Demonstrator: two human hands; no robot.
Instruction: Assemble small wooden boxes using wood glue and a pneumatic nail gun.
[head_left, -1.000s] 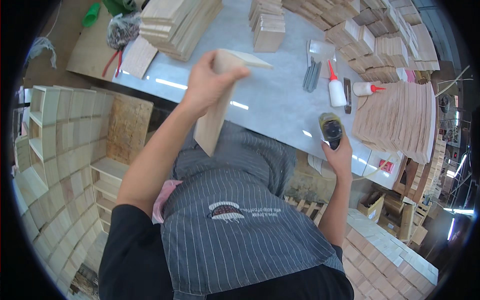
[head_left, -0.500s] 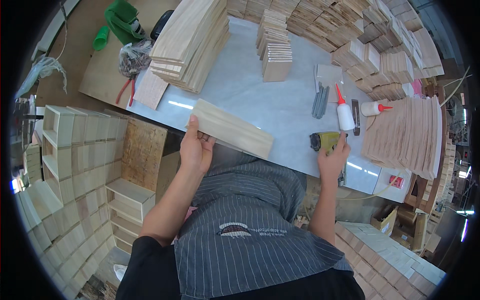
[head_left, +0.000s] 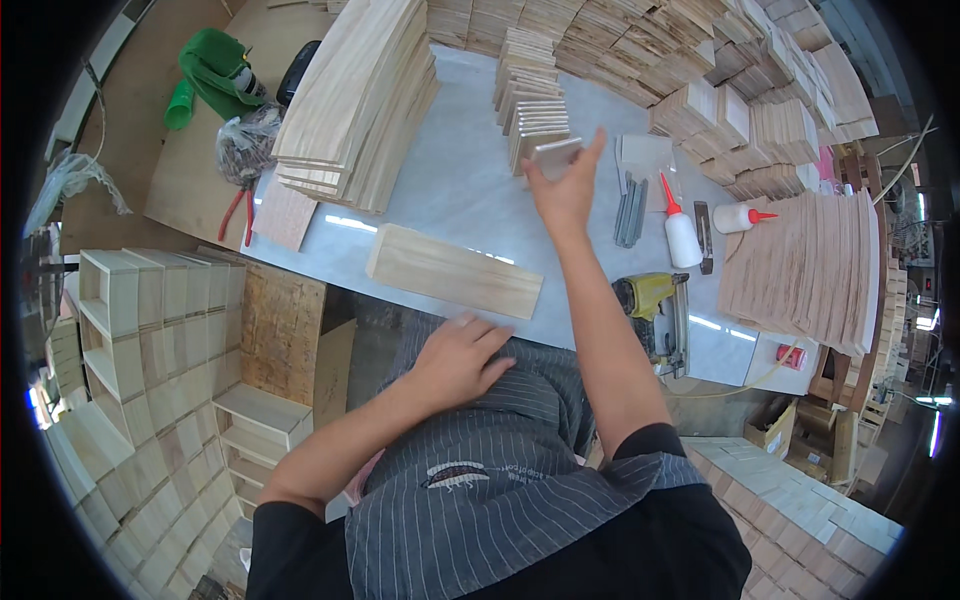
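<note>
My right hand (head_left: 566, 203) reaches to the near end of a row of small wooden panels (head_left: 525, 90). Its thumb and fingers grip a small panel (head_left: 556, 151) there, which tilts away from the row. My left hand (head_left: 460, 362) hovers over my apron by the table's front edge, fingers apart and holding nothing. Just beyond it, a long pale wooden board (head_left: 455, 272) lies flat on the tabletop. A yellow and black nail gun (head_left: 650, 298) rests on the table to the right of my right forearm.
Tall stacks of long boards (head_left: 350, 110) stand at left, thin panels (head_left: 800, 270) at right. Two white red-tipped bottles, one upright-looking (head_left: 683, 242) and one tipped over (head_left: 735, 218), lie by staple strips (head_left: 630, 212). Red-handled pliers (head_left: 236, 215) sit at far left, above wooden boxes (head_left: 130, 290).
My left hand has let go of the long board, now flat on the table, and drawn back. My right hand has left the nail gun and moved up-left to the small panels.
</note>
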